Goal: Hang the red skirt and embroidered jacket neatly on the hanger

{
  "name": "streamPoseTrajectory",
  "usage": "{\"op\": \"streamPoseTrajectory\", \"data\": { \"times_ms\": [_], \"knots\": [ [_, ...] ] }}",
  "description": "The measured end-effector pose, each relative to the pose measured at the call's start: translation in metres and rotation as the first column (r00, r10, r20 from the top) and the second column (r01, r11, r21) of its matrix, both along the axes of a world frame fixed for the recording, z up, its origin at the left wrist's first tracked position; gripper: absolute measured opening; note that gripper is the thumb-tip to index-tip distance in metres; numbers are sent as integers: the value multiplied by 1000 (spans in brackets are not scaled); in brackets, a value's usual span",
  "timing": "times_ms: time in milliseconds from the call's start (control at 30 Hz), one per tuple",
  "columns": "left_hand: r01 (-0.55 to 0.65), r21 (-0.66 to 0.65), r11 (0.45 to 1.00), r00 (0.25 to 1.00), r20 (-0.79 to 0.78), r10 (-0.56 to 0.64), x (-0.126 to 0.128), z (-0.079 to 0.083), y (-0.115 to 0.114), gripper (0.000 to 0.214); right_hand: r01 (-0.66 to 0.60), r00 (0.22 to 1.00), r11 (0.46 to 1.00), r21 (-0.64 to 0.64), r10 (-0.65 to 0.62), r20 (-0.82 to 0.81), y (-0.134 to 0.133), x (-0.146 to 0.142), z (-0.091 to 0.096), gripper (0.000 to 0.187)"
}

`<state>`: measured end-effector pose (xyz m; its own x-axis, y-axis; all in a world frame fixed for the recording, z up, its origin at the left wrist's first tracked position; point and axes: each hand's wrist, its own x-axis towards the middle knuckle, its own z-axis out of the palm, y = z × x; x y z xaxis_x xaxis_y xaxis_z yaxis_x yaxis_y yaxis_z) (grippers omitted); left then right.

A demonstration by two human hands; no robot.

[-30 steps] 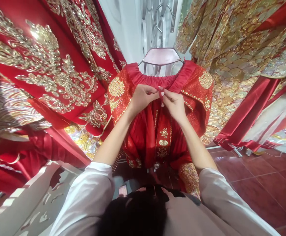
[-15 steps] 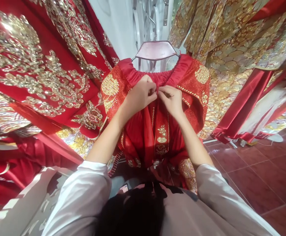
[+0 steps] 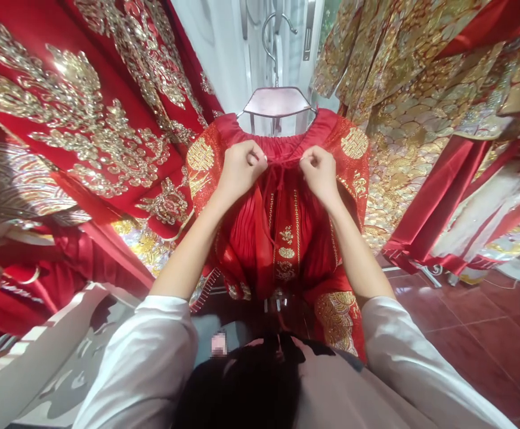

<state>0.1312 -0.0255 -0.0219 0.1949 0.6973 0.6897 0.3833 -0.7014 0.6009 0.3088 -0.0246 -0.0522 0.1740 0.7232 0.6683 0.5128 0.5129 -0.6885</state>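
Observation:
A red skirt (image 3: pixel 287 220) with gold embroidery and a gathered waistband hangs in front of me on a wire hanger (image 3: pixel 276 102) with a pale centre panel. At the middle of the waistband, a thin red cord (image 3: pixel 278 174) is tied, its loose ends dangling down the front. My left hand (image 3: pixel 243 168) is closed in a pinch on the cord, left of the knot. To the right of it, my right hand (image 3: pixel 320 173) pinches the cord too, drawing it sideways. Both hands rest close against the waistband, a small gap between them.
A red garment with silver-gold beading (image 3: pixel 103 119) hangs at the left. Gold scale-patterned garments (image 3: pixel 403 125) hang at the right, beside a red and white one (image 3: pixel 430 196). White bars and a door frame stand behind. Red floor tiles (image 3: pixel 479 333) show at the lower right.
My hands have moved apart from the middle of the waistband, one to each side. The tied cord now shows between them. The hanger and its hook sit lower in view.

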Motion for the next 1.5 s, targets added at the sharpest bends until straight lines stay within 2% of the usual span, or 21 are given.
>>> {"op": "streamPoseTrajectory", "data": {
  "times_ms": [100,200,300,400,500,567,667,733,867,933,1033,1100,1133,1200,1267,1333,1400,1500],
  "knots": [
    [114,-168,979,974,212,-77,14,-4,3,9,-250,940,966,-66,226,-257,1,-11,3,12],
    [180,-231,956,933,348,-92,19,-10,5,15,-383,876,920,-87,332,-351,6,-11,3,15],
    [155,-221,963,931,358,-68,12,-16,7,24,-355,904,932,-69,324,-279,17,4,3,18],
    [104,-187,977,959,279,-49,0,-19,8,26,-314,941,949,-19,309,-136,26,23,4,17],
    [77,-178,981,981,191,-42,-7,-18,5,22,-361,931,932,16,362,-41,28,35,8,8],
    [14,-136,991,993,120,3,-10,-15,2,20,-373,928,927,29,373,-3,28,42,10,7],
    [-113,-30,993,994,-10,113,-12,-12,-4,21,-343,939,939,24,342,20,30,49,8,7],
    [-148,-10,989,987,-65,147,-13,-10,-9,21,-297,955,955,28,296,24,31,51,5,6],
    [-89,-84,992,996,-36,87,-15,3,-22,6,-187,981,978,91,182,60,16,58,5,11],
    [-90,-50,995,996,-1,90,-23,20,-25,14,-114,989,980,164,97,110,3,71,12,20],
    [-183,103,978,974,-117,195,-48,48,-14,33,34,976,959,281,-92,198,-8,101,22,30],
    [-197,168,966,927,-289,239,-69,59,4,43,85,955,954,289,-160,248,-5,121,21,37],
    [-174,154,973,903,-369,220,-78,61,14,44,85,950,961,265,-158,269,-2,129,18,41],
    [-121,75,990,880,-452,142,-91,54,33,45,64,951,977,202,-121,283,7,137,9,47],
    [-152,63,986,888,-429,164,-94,40,44,47,69,958,981,181,-116,263,15,139,-1,51],
    [-294,148,944,884,-333,328,-91,23,46,46,118,960,970,211,-166,224,21,136,-10,53],
    [-443,203,873,847,-225,482,-84,7,39,43,163,960,955,248,-211,183,25,134,-18,54],
    [-551,215,806,804,-119,582,-76,-9,26,44,188,970,940,286,-223,97,29,134,-33,56]
  ]
}}
